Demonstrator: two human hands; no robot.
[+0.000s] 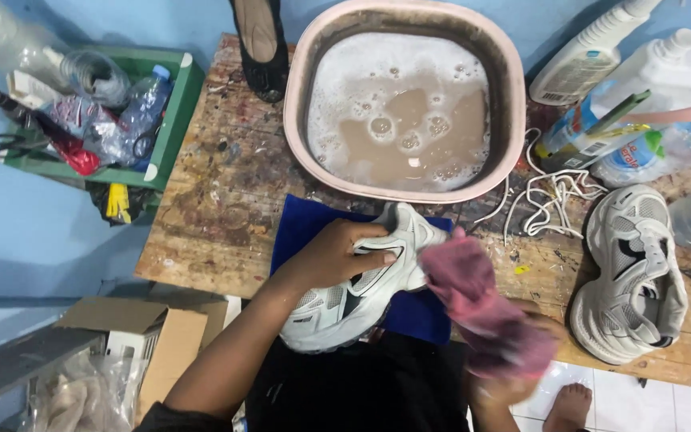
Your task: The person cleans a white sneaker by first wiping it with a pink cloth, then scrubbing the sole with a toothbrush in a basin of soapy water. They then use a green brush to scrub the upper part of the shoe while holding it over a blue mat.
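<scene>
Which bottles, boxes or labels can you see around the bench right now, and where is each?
White spray bottle: top right, lying tilted, pale label.
White jug: far right, blue label.
Clear bottle: in the green crate, blue cap.
Cardboard box: lower left, brown, open.
No screens or signs.

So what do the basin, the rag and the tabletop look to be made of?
Basin: probably plastic, smooth matte pink with a rounded moulded rim. Rag: soft cloth, dusty pink and crumpled, blurred in the right hand. Tabletop: bare wood, with visible grain, worn and paint-stained.
</scene>
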